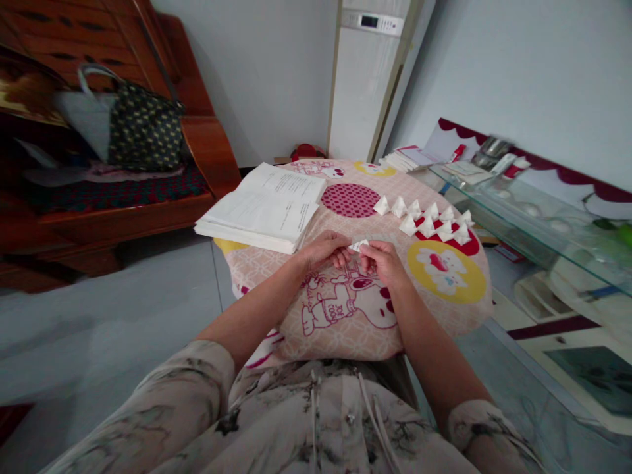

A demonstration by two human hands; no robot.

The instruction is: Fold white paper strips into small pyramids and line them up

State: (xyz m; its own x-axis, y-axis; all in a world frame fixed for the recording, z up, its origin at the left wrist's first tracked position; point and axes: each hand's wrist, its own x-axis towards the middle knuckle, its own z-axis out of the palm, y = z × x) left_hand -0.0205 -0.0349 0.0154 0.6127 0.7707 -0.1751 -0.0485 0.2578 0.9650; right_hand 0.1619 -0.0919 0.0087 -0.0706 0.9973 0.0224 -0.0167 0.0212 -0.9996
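A small folded piece of white paper [359, 245] with print on it is pinched between my two hands, just above the patterned tablecloth [296, 329]. My left hand [328, 250] grips its left end with thumb and forefinger. On the right end, the fingers of my right hand [382, 258] are closed in the same way. Several white folded paper pieces [428, 227] with pointed tops stand in two rows to the right of my hands. An open book [269, 204] with printed pages lies to the left, close to my left hand.
A glass-topped table [543, 210] with metal bowls and other items adjoins on the right. Behind the round table, a white floor-standing air conditioner [363, 85] stands in the corner. A wooden bench [197, 131] with a dotted bag [145, 128] is at the left.
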